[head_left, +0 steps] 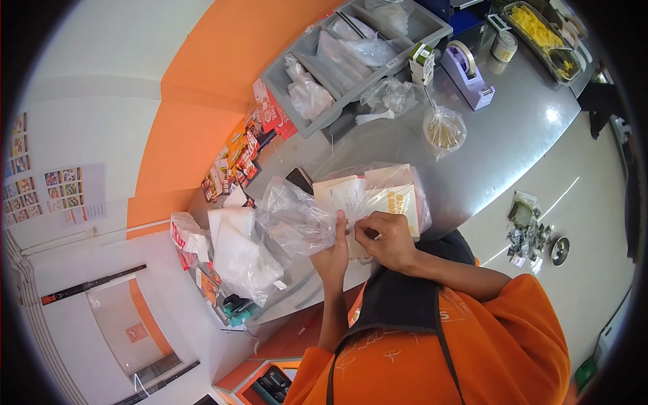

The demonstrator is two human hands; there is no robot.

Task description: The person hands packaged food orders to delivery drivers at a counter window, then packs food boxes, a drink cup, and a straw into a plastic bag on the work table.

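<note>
A clear plastic bag (420,196) holding cream-coloured paper packets (341,192) lies on the metal counter in front of me. Its gathered neck is between my two hands, and the loose top of the bag (297,216) puffs out to the left. My left hand (333,255) is closed round the neck, thumb up. Just to its right, my right hand (391,241) is pinched at the same neck with curled fingers. Whether it also holds a tie is too small to make out. A dark phone (299,179) lies behind the bag.
A grey divided bin (364,88) with plastic bags stands at the back. Right of it are a purple tape dispenser (467,77), a tied bag (444,128) and a food tray (540,34). White plastic bags (243,253) lie at left. The counter edge (533,165) curves on the right.
</note>
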